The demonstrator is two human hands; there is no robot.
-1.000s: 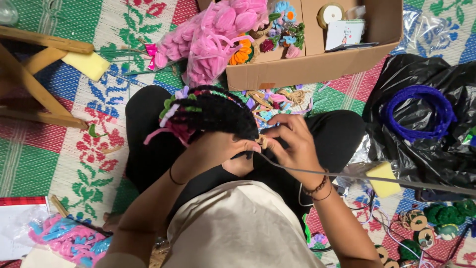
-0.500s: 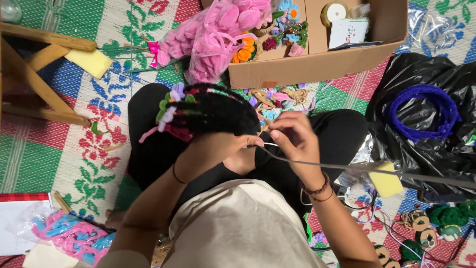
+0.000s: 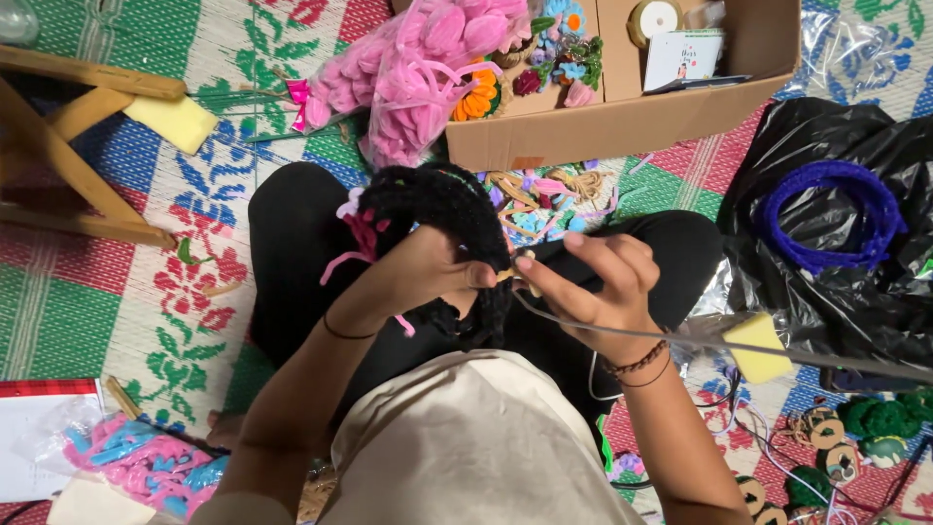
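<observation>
My left hand (image 3: 428,272) grips a black fuzzy ring-shaped craft piece (image 3: 442,209) with pink strands hanging from its left side, held over my lap. My right hand (image 3: 593,282) meets it at the piece's right edge, fingertips pinched on a small tan bit and a thin grey wire (image 3: 700,340) that runs off to the right. A yellow sponge piece (image 3: 758,348) sits on that wire. Both hands touch near the middle of the view. I sit cross-legged in black trousers on a patterned mat.
A cardboard box (image 3: 622,122) with flowers and ribbon lies ahead, a bag of pink fuzzy stems (image 3: 408,78) beside it. A black plastic bag with a blue ring (image 3: 826,214) is at right. A wooden stool (image 3: 78,156) stands left. Pink and blue pieces (image 3: 136,462) lie lower left.
The black piece has turned in my left hand, so its coloured trim now faces away. My right hand has shifted slightly and pinches at its edge.
</observation>
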